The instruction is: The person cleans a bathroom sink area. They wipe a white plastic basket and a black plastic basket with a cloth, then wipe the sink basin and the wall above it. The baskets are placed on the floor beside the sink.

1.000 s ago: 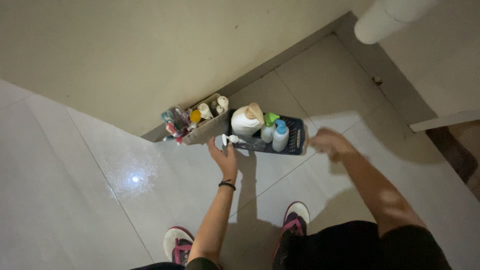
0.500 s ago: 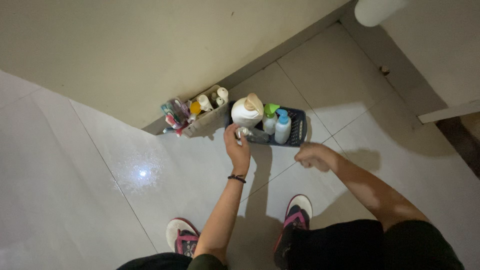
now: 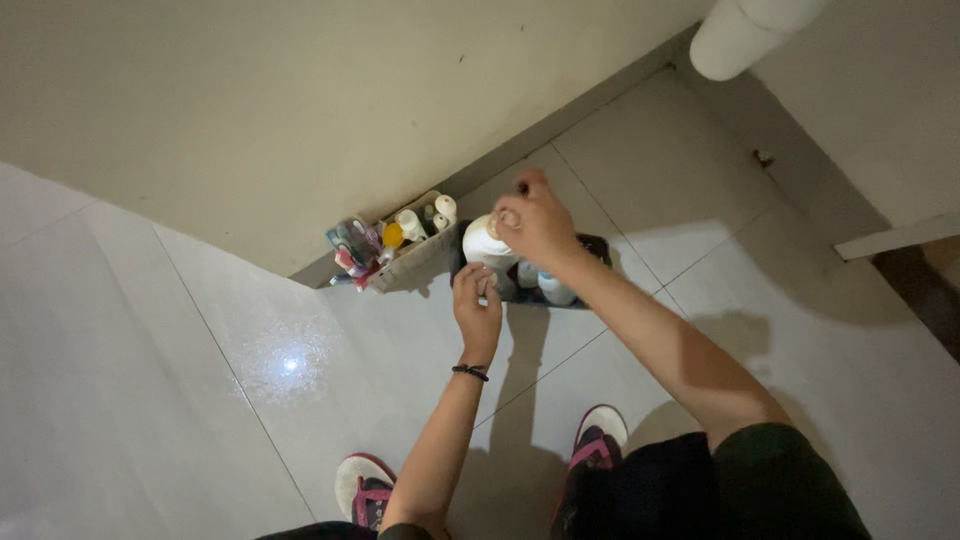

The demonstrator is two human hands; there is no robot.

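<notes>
Right hand grips the white bottle's hidden pump; left hand (grip unclear) touches the dark basket

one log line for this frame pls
left hand: at basket front edge | right hand: on white bottle top | grip: unclear | tray: beside basket

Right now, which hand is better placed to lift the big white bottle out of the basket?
Right. The right hand is already over the top of the white bottle, at its pump. The left hand sits lower, at the near edge of the basket.
</notes>
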